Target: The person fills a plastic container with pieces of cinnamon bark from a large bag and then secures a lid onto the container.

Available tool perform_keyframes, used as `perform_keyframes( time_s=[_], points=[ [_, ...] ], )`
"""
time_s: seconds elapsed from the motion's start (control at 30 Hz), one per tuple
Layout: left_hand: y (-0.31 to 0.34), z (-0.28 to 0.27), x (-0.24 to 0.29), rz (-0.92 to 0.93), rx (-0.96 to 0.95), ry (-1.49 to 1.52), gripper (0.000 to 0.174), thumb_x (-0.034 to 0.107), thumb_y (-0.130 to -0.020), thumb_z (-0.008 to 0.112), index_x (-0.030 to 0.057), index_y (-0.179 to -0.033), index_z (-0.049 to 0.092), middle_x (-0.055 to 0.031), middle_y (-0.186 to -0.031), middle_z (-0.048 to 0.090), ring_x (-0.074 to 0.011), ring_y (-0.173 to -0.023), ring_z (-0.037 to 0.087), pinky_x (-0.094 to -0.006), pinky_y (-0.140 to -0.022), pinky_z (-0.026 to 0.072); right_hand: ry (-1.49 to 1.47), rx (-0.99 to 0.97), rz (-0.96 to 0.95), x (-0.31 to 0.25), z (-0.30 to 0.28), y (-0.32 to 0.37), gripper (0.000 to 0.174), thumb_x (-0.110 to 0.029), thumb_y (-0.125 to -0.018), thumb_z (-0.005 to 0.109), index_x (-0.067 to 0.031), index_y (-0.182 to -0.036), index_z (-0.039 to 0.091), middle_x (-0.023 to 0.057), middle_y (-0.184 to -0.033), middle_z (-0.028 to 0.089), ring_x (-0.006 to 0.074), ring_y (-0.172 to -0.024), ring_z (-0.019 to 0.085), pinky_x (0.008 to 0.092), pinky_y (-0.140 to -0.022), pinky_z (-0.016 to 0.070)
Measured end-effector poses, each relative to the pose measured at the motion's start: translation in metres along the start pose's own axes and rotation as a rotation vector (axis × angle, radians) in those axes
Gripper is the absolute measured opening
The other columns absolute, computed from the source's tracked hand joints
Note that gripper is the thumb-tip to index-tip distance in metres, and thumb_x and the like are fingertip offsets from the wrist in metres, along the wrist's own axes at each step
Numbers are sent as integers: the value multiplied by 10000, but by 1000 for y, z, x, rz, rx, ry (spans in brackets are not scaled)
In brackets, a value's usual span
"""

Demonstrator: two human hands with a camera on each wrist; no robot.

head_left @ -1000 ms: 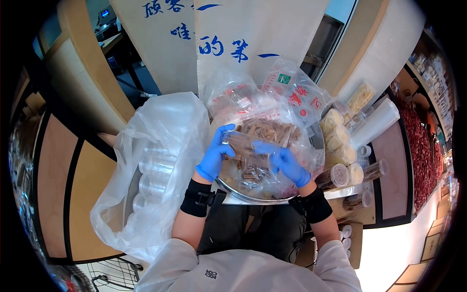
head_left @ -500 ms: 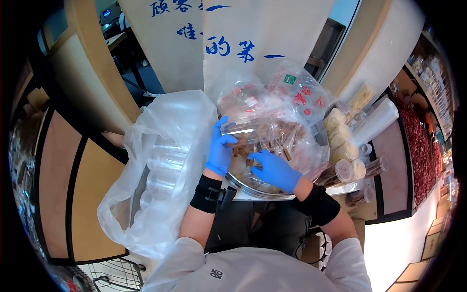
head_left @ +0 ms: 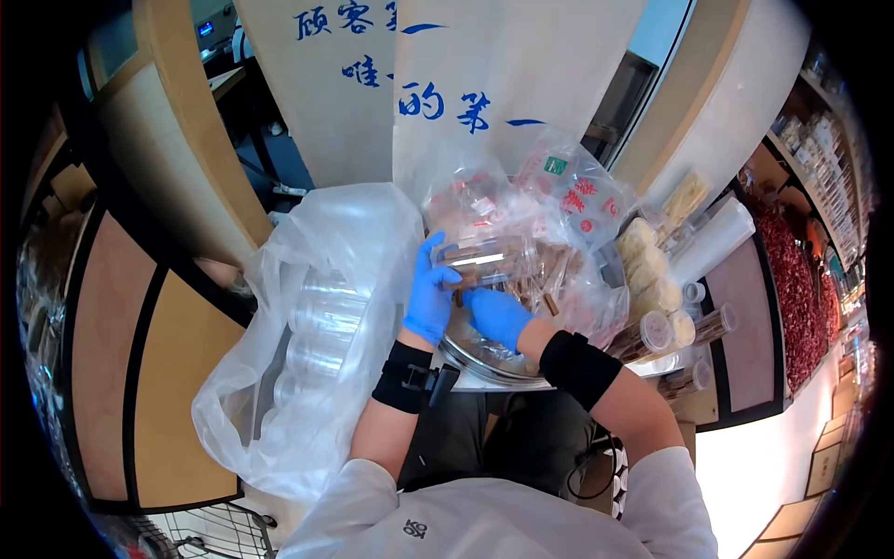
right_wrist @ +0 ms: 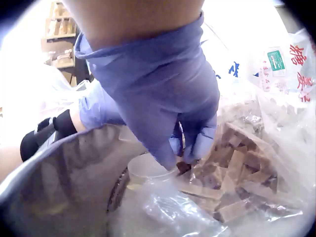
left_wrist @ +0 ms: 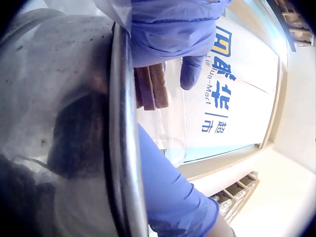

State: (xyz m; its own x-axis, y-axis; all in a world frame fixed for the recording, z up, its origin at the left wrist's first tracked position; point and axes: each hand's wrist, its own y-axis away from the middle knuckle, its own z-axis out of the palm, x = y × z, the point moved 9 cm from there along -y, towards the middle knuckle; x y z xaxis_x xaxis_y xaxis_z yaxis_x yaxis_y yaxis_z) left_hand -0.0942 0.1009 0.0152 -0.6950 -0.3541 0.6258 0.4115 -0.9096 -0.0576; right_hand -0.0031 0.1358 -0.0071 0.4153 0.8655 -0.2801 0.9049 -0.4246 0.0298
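In the head view, a clear plastic jar lies on its side over the round metal basin. My blue-gloved left hand grips the jar's left end. Below the jar, my gloved right hand reaches in with fingers bent. Its fingertips pinch a dark brown stick in the right wrist view, mostly hidden by the glove. More brown sticks fill a plastic bag in the basin. Close under my left fingers, several brown sticks stand side by side in the left wrist view.
To the left, a large plastic bag holds several clear jars. Filled jars and a clear roll line the right side. Behind the basin rise printed bags and a white panel.
My right hand has come down from the jar's right part to below its left end, fingers now bent. The left hand keeps its grip on the jar.
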Motion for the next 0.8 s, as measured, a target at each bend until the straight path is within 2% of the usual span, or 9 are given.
perform_keyframes(
  time_s=[0.23, 0.43, 0.5, 0.53, 0.6, 0.63, 0.7, 0.73, 0.8],
  points=[
    [-3, -3, -1, 22, 9, -16, 745, 6, -636, 534, 114, -1367, 446, -133, -1266, 491, -289, -1213, 486, -370, -1028, 443, 211, 24, 63, -8, 7, -3, 220, -116, -824, 600, -17, -1022, 602, 213, -940, 658, 362, -833, 678, 456, -678, 542],
    [-1, -2, 0, 9, 10, -17, 760, 0, -638, 525, 128, -1382, 438, -127, -1290, 491, -272, -1196, 503, -350, -1014, 454, -11, -39, 40, -14, -39, 18, 234, -183, -791, 636, -38, -973, 608, 192, -945, 659, 360, -828, 662, 444, -731, 527],
    [-2, -3, 0, 20, 11, -21, 758, 0, -641, 521, 130, -1383, 438, -128, -1292, 492, -269, -1195, 506, -349, -1010, 457, -134, -58, 47, -8, -57, 37, 224, -162, -817, 623, -47, -1009, 610, 133, -918, 666, 309, -842, 665, 413, -734, 516],
    [-2, -4, 0, 25, 6, -29, 756, 0, -643, 517, 132, -1384, 438, -128, -1293, 493, -265, -1194, 508, -348, -1006, 460, -131, -63, 46, 2, -63, 46, 224, -162, -817, 623, -47, -1009, 610, 133, -918, 666, 309, -842, 665, 413, -734, 516],
    [-4, -6, -3, 29, 6, -2, 753, 2, -645, 514, 133, -1383, 439, -129, -1294, 493, -266, -1199, 506, -351, -1005, 462, -402, -165, -12, 18, -69, 66, 234, -159, -853, 657, -54, -1055, 603, 82, -914, 669, 220, -844, 658, 351, -765, 518],
    [-5, -5, -4, 31, 1, 19, 751, 4, -647, 511, 133, -1383, 439, -130, -1296, 493, -266, -1204, 504, -354, -1004, 464, -397, -170, -9, 20, -84, 74, 234, -159, -853, 657, -54, -1055, 603, 82, -914, 669, 220, -844, 658, 351, -765, 518],
    [-3, -4, -2, 22, -4, 10, 752, 4, -646, 510, 132, -1383, 440, -131, -1298, 493, -267, -1197, 508, -357, -1003, 465, -728, -148, 117, 29, -114, 89, 177, -108, -880, 663, -36, -1034, 614, 45, -959, 664, 132, -877, 627, 299, -811, 508],
    [-3, -3, 0, 15, -10, -10, 753, 3, -644, 509, 130, -1383, 440, -131, -1299, 493, -267, -1190, 512, -360, -1003, 466, -721, -148, 116, 36, -121, 95, 177, -108, -880, 663, -36, -1034, 614, 45, -959, 664, 132, -877, 627, 299, -811, 508],
    [-5, -4, 0, 18, -27, 14, 753, 0, -641, 509, 127, -1380, 442, -132, -1291, 500, -267, -1184, 516, -359, -1004, 466, -1033, 12, 159, 55, -141, 103, 157, -79, -914, 639, -33, -1064, 632, 29, -1017, 663, 114, -888, 623, 277, -821, 509]
  ],
)
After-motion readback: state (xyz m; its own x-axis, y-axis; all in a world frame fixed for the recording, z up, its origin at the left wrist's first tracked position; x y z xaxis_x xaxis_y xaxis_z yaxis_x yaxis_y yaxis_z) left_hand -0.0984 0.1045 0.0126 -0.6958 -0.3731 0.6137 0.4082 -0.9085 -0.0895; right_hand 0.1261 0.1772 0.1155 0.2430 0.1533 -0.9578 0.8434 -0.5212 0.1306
